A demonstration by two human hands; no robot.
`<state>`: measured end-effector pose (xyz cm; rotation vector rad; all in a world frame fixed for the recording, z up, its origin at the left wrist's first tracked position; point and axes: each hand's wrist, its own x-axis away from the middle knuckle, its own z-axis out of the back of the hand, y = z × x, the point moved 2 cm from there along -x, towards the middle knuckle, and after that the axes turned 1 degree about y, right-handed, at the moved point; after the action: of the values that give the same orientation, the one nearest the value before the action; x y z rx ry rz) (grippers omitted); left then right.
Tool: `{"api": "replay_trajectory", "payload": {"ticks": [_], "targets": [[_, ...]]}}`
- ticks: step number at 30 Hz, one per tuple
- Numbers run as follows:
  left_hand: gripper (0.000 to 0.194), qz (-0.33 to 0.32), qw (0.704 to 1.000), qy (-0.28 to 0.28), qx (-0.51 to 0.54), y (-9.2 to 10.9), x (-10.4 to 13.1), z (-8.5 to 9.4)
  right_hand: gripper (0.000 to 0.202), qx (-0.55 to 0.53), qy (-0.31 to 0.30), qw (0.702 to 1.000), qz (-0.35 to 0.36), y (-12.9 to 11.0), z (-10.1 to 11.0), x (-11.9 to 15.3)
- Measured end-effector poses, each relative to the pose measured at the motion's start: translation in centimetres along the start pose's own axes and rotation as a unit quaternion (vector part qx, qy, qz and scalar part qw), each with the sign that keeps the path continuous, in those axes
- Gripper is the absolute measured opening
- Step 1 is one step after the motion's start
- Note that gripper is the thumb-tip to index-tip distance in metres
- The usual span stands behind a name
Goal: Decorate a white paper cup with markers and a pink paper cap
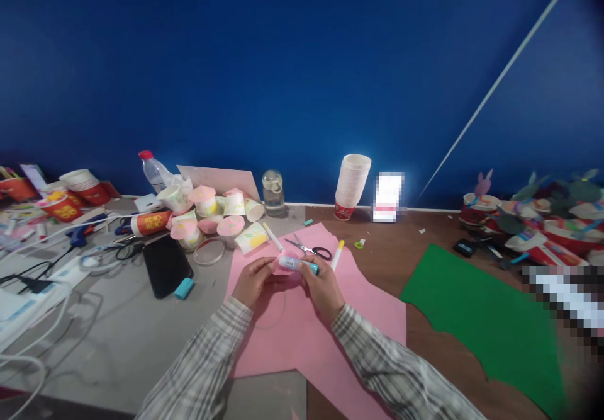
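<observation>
My right hand is closed around a glue stick, a pale tube with printing on it and a teal end. The tube points left, over a small pink paper piece pinched in my left hand. My fingers partly hide that piece. Both hands are above a large pink sheet with an irregular outline. Just beyond them on the sheet lie scissors with dark handles, a yellow-capped marker and a pale pen.
Decorated paper cups cluster at back left, beside a glass jar. A tall cup stack leans by the blue wall. Green sheet lies right. A black phone, teal eraser-like block and cables are left.
</observation>
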<state>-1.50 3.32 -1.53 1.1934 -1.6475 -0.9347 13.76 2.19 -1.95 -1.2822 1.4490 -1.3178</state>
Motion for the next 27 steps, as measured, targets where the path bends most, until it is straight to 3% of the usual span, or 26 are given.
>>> {"api": "replay_trajectory", "payload": {"ticks": [8,16,27], "targets": [[0.035,0.000,0.998,0.065,-0.016,-0.1,-0.8,1.0,0.017,-0.064,-0.027,0.997,-0.034,-0.2,0.1,-0.3],[0.033,-0.030,0.993,0.117,-0.010,-0.1,-1.5,2.2,0.023,-0.170,-0.057,0.982,-0.050,-2.1,1.3,-1.1],[0.033,-0.075,0.988,0.126,-0.056,-0.5,-1.9,2.6,0.028,-0.217,-0.124,0.965,-0.080,-2.6,1.3,-1.0]]}}
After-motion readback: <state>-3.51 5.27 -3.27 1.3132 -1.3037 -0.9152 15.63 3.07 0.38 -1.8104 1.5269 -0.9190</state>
